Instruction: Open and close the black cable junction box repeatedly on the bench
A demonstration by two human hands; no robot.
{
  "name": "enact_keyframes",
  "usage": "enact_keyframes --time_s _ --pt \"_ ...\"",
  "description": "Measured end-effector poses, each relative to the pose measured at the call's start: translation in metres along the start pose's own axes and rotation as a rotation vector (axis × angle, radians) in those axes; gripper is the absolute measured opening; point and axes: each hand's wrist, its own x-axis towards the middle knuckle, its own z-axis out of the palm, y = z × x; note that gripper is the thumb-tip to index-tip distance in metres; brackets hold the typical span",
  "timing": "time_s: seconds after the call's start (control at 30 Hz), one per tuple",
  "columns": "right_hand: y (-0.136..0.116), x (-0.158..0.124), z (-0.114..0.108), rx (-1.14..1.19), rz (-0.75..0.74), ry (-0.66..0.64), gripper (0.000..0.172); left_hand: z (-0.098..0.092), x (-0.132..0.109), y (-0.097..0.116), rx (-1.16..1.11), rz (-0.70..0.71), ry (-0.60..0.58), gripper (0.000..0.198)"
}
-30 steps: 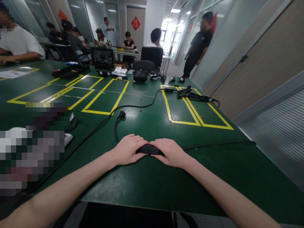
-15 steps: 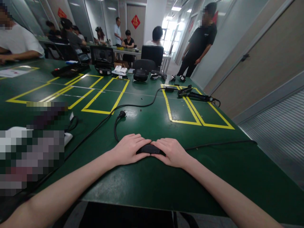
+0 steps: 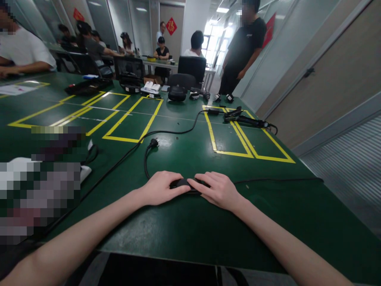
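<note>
Power adapter [image 3: 181, 183] between both hands

Left hand [image 3: 162, 187], half-curled, holds its left end; right hand [image 3: 218, 188], fingers spread, touches the top, grip unclear. It sits at the green table's [image 3: 166, 228] near side. Level support, cords [image 3: 145, 161] slack, should keep it steady.

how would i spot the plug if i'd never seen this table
On the green table, find the person's left hand. Beyond it, a short stretch of black cord curves away to the plug. Its bare metal prongs set it apart from the long black cable running past it.
</note>
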Motion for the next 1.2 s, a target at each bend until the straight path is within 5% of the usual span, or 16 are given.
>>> enact_keyframes --time_s 0.17,0.43,0.63,0.93,1.07,1.2 --pt "0.002 -0.001 0.000 0.056 0.014 -0.084 0.030 0.002 -0.001 -0.001 -0.091 -0.021 0.065 0.037" --pt "-0.001 -0.003 0.004 0.399 0.218 -0.150 0.035 0.009 -0.004 -0.008 0.132 0.214 0.203 0.036" --pt "-0.002 -0.005 0.004 0.332 0.210 -0.071 0.034 0.005 -0.002 -0.008 0.157 0.202 0.178 0.036" --pt "-0.006 -0.004 0.004 0.189 0.153 -0.179 0.042 0.007 -0.002 -0.011 0.157 0.227 0.173 0.034" --pt "0.011 -0.013 0.000 0.237 0.317 -0.055 0.042 0.002 -0.004 -0.010 0.164 0.291 0.368 0.037" --pt "0.050 -0.035 -0.012 0.274 0.679 0.195 0.042 -0.003 -0.007 -0.011 0.183 0.325 0.511 0.039"
